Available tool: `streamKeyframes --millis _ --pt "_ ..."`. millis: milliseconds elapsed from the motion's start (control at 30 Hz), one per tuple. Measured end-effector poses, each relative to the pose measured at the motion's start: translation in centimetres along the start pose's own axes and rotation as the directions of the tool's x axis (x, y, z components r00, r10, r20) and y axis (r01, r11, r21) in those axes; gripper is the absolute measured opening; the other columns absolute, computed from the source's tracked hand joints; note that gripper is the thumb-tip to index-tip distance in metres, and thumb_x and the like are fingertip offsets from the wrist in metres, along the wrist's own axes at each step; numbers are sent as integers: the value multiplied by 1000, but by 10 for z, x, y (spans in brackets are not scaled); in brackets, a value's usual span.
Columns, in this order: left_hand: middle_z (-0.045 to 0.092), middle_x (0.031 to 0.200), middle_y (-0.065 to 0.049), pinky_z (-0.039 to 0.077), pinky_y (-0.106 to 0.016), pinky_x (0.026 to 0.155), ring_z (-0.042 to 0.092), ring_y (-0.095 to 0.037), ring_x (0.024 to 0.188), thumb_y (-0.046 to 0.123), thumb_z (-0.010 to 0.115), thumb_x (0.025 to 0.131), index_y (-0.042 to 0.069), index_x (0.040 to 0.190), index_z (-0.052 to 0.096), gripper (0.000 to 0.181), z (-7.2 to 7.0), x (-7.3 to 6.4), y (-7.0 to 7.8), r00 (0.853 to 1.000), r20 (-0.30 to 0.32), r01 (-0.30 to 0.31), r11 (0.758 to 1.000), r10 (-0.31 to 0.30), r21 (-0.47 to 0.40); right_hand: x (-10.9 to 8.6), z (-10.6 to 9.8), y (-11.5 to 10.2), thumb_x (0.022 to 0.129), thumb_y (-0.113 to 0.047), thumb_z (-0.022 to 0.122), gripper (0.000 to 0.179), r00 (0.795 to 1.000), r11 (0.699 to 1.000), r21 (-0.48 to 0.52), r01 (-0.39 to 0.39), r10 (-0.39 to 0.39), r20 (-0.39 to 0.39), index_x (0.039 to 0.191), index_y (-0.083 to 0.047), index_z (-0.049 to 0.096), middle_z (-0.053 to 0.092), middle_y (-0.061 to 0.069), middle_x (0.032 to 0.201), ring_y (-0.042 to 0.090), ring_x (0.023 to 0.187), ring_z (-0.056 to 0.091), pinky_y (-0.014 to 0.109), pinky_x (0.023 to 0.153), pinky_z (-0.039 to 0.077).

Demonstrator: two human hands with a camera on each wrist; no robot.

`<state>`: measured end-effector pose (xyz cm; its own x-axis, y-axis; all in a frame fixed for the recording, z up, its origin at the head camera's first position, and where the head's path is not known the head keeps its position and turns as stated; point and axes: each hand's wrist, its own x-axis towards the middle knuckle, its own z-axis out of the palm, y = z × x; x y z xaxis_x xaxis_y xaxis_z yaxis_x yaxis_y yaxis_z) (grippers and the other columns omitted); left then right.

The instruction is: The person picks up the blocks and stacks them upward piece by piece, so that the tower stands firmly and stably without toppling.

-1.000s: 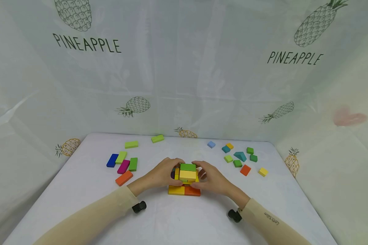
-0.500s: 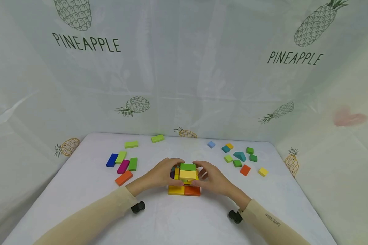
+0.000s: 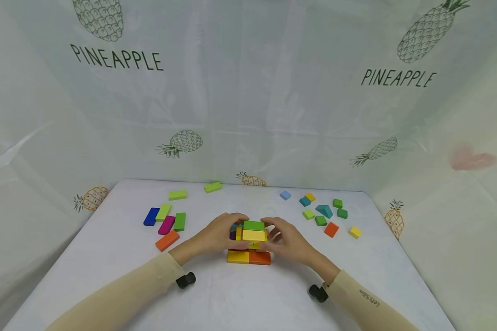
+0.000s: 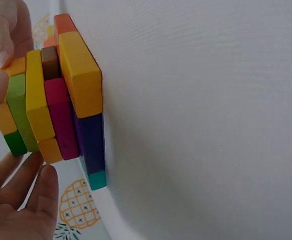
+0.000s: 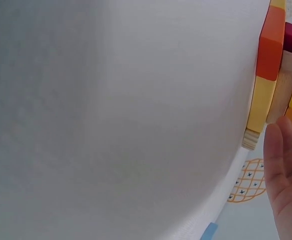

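A layered stack of coloured wooden blocks (image 3: 253, 236) stands on the white table between my hands. A green block (image 3: 254, 225) and a pale yellow block form its top, above a wider base with yellow and orange blocks (image 3: 259, 258). My left hand (image 3: 221, 233) holds the upper layers from the left, thumb in front and fingers behind. Opposite it, my right hand (image 3: 290, 241) grips the right side with thumb and curved fingers. In the left wrist view, left fingertips touch a small orange block (image 4: 50, 151). The right wrist view shows fingers against a plain wood block (image 5: 284, 87).
Loose blocks lie to the left, among them a dark blue block (image 3: 151, 217), a magenta block (image 3: 166, 225) and an orange block (image 3: 167, 240). Smaller ones are scattered at the right, including a teal triangle (image 3: 324, 211) and a red-orange block (image 3: 331, 230). A printed curtain (image 3: 248, 101) hangs behind.
Both hands stay at the stack. The left thumb has shifted slightly right along the front, and the right fingers have moved very slightly. The blocks look the same.
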<state>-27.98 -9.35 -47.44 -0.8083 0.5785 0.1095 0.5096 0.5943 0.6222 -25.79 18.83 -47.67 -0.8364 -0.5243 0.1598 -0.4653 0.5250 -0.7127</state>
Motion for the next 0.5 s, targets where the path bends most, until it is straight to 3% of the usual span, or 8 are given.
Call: streamKeyframes --millis 233,367,500 --pt "62 147 -1 55 -43 106 56 -24 131 53 87 86 22 158 48 87 -21 -8 -10 998 16 59 998 -58 -38 0 1 0 94 -35 83 74 1000 1000 -1 -30 30 2 155 -11 50 61 4 143 24 109 66 36 94 61" --pt "62 147 -6 54 -48 107 56 -32 134 42 86 90 20 158 50 80 -48 -18 -26 997 -19 69 998 -69 -4 -1 0 0 92 -33 85 75 999 999 0 -50 50 1 156 -16 50 61 1 144 21 109 66 35 95 61" --pt "63 146 -11 53 -55 107 57 -38 133 33 85 92 14 152 57 69 -76 -32 -51 994 -55 94 995 -92 42 -1 0 1 91 -33 87 77 999 999 -11 -51 51 1 156 -16 50 61 0 143 20 109 66 35 94 61"
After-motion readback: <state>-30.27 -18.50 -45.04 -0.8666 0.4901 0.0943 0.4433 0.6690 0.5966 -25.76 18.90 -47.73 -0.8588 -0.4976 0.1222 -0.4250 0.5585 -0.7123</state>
